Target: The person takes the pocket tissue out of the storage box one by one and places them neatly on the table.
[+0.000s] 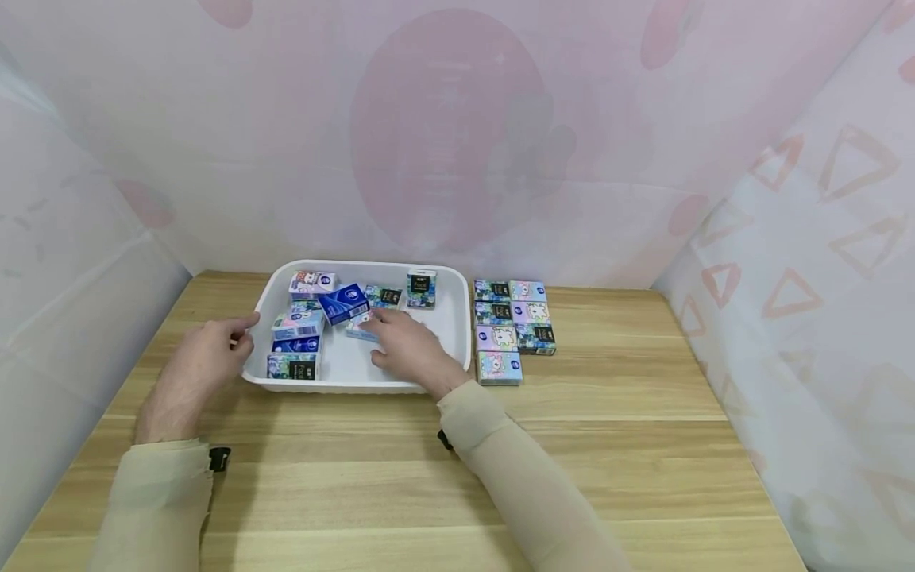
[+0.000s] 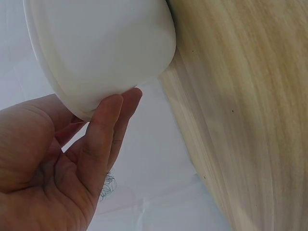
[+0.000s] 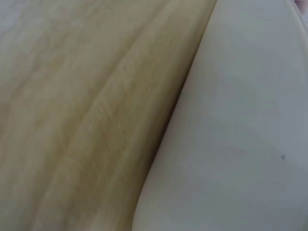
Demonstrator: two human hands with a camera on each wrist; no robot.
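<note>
A white tray (image 1: 400,387) holds several small tissue packs in blue, pastel and dark floral wrappers. My left hand (image 1: 213,349) grips the tray's left rim; the left wrist view has the fingertips (image 2: 108,108) against its outer wall and the thumb partly hidden behind the rim. Inside the tray, my right hand (image 1: 411,345) reaches over a light blue tissue pack (image 1: 360,330), thumb spread from the fingers. Whether the fingertips touch that pack is unclear. A dark blue tissue pack (image 1: 344,304) lies tilted just left of it. In the right wrist view the right hand is hidden.
Right of the tray, several tissue packs (image 1: 498,338) lie in two columns on the wooden table (image 1: 586,461). One dark floral pack (image 1: 422,289) stands apart at the tray's back right. A patterned back wall (image 1: 457,159) and side walls surround the table.
</note>
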